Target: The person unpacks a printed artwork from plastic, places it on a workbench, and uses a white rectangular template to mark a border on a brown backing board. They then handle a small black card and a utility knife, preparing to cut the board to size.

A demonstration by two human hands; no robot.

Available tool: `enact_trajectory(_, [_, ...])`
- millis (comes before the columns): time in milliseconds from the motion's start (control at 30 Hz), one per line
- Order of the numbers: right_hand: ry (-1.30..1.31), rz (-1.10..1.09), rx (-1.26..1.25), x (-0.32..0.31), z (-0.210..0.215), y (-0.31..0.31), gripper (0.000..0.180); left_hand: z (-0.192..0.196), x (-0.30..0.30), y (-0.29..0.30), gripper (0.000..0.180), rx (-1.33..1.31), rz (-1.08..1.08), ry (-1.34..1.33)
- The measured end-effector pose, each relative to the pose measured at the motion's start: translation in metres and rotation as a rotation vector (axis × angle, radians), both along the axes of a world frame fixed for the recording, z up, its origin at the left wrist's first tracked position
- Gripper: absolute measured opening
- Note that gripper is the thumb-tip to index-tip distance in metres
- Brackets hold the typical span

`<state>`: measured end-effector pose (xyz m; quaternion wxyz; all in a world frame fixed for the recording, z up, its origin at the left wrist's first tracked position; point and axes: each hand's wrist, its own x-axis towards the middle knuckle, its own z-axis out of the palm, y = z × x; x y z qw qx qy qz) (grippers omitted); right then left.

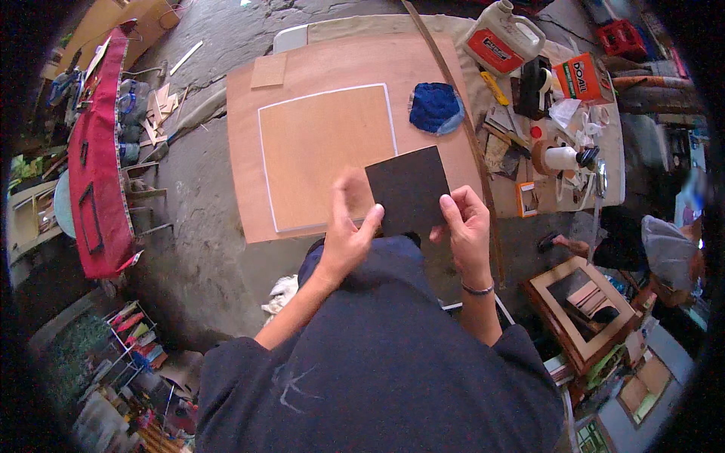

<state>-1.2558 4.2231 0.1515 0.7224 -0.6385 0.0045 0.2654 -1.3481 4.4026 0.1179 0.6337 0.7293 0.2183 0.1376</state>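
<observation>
A black rectangular sheet, which looks like sandpaper, is held up in front of my body. My right hand pinches its right edge between thumb and fingers. By the sheet's lower left edge is my left hand, its thumb tip at the edge. The fingers of that hand are stretched out and apart, blurred by motion. Beyond the hands, a square light wood panel with a white border lies flat on a larger plywood board.
A crumpled blue cloth and a small wood square rest on the board. To the right stand a white jug, an orange box, a white bottle and a yellow cutter. Another person is at far right.
</observation>
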Motion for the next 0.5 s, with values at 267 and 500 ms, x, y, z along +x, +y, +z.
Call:
enact_trajectory(267, [0.002, 0.041, 0.07, 0.006, -0.019, 0.0, 0.014, 0.014, -0.012, -0.01, 0.073, 1.064, -0.646, 0.015])
enact_trajectory(500, [0.056, -0.066, 0.143, 0.004, -0.028, -0.002, 0.016, -0.006, -0.034, 0.034, 0.058, 0.701, -0.246, 0.257])
